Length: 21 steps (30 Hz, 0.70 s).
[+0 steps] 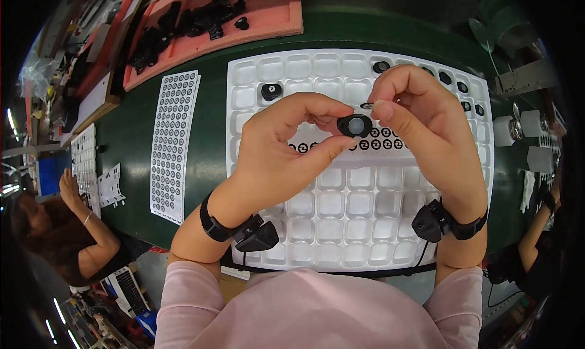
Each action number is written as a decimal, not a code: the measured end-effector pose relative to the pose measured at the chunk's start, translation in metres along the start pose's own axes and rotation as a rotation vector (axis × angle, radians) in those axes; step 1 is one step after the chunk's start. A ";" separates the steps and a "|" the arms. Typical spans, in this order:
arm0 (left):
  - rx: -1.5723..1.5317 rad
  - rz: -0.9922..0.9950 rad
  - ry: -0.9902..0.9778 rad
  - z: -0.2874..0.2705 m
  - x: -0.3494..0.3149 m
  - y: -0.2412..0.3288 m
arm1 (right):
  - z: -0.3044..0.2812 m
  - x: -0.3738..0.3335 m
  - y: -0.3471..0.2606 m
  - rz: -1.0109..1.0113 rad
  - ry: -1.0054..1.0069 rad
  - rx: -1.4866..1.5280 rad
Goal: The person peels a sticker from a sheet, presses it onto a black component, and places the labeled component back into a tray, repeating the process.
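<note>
My left hand point(268, 148) pinches a small black oval plastic part point(354, 126) between thumb and fingers, its round grey recess facing up. Just above and right of it, my right hand point(429, 114) holds a small round black sticker point(366, 106) between thumb and forefinger. Sticker and part are close but look apart. Below both hands, a strip of round black-and-white stickers point(365, 156) lies across a white compartment tray point(372, 230). One black part point(271, 92) with a marked top sits in the tray's upper left, and several black parts point(445, 78) sit along its upper right.
A long white sticker sheet point(173, 143) lies left of the tray on the green table point(128, 184). Behind it, a pink-red shallow bin point(277, 14) holds black parts. Small white boxes point(504, 131) stand at the right. Other people work at both sides.
</note>
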<state>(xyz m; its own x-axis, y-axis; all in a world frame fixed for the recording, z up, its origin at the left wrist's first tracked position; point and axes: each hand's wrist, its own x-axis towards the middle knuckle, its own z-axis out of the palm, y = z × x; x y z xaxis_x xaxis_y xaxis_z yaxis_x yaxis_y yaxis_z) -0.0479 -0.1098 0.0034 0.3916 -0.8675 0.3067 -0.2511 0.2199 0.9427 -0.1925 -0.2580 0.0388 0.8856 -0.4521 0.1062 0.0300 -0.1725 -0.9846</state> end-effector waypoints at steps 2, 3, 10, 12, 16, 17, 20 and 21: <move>-0.015 -0.012 -0.001 0.001 0.000 0.000 | -0.003 0.000 -0.002 0.105 -0.060 0.004; -0.014 -0.012 -0.002 0.001 0.000 0.000 | -0.003 0.000 -0.003 0.157 -0.091 0.005; 0.083 -0.047 -0.008 0.001 -0.002 -0.001 | -0.003 -0.002 -0.005 0.305 -0.164 0.050; 0.082 -0.040 -0.010 0.001 -0.002 -0.002 | -0.003 -0.003 -0.006 0.324 -0.169 0.049; 0.094 -0.026 -0.016 0.001 -0.002 -0.004 | -0.004 -0.002 -0.006 0.329 -0.188 0.010; 0.107 -0.025 -0.020 0.001 -0.002 -0.004 | -0.004 -0.002 -0.006 0.328 -0.188 0.006; 0.126 -0.020 -0.024 0.000 -0.002 -0.003 | -0.003 -0.003 -0.006 0.326 -0.191 -0.001; 0.132 -0.015 -0.026 0.001 -0.002 -0.003 | -0.003 -0.003 -0.006 0.325 -0.185 -0.004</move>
<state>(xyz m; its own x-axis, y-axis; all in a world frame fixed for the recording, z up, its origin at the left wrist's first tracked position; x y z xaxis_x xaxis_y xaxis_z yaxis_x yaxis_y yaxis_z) -0.0483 -0.1091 0.0000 0.3731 -0.8820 0.2878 -0.3601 0.1482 0.9211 -0.1962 -0.2582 0.0448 0.9174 -0.3178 -0.2395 -0.2684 -0.0499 -0.9620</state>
